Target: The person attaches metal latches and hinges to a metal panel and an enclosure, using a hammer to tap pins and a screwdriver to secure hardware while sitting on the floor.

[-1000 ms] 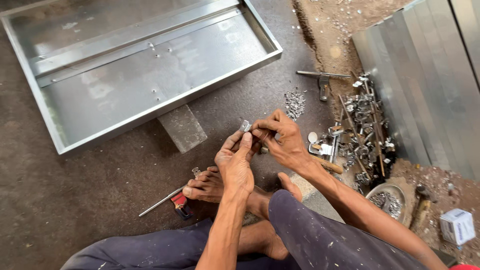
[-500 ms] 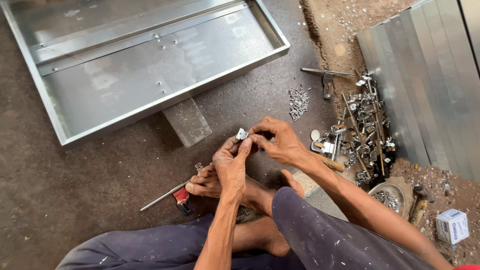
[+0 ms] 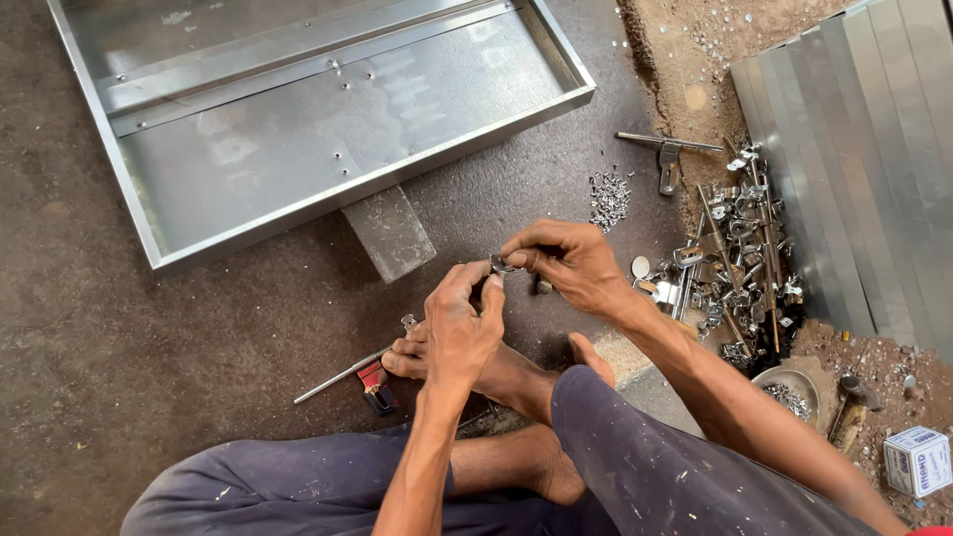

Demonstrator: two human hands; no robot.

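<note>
I sit cross-legged on a dark floor. My left hand [image 3: 462,323] and my right hand [image 3: 566,263] meet in front of my feet, and both pinch one small shiny metal fitting [image 3: 501,264] between their fingertips. The part is mostly covered by my fingers. A screwdriver [image 3: 342,375] with a red and black handle lies on the floor by my bare foot [image 3: 496,369], left of my left hand.
A large shallow sheet-metal tray [image 3: 318,149] rests on a grey block [image 3: 389,233] ahead. Right of my hands lie a small heap of screws [image 3: 608,197], a pile of metal latches and rods [image 3: 735,268], stacked metal sheets [image 3: 864,149], a bowl of screws [image 3: 789,392] and a small box [image 3: 915,460].
Both hands kept working the small fitting between the fingertips and stayed close together; the view shifted slightly, so the tray sits higher in the picture.
</note>
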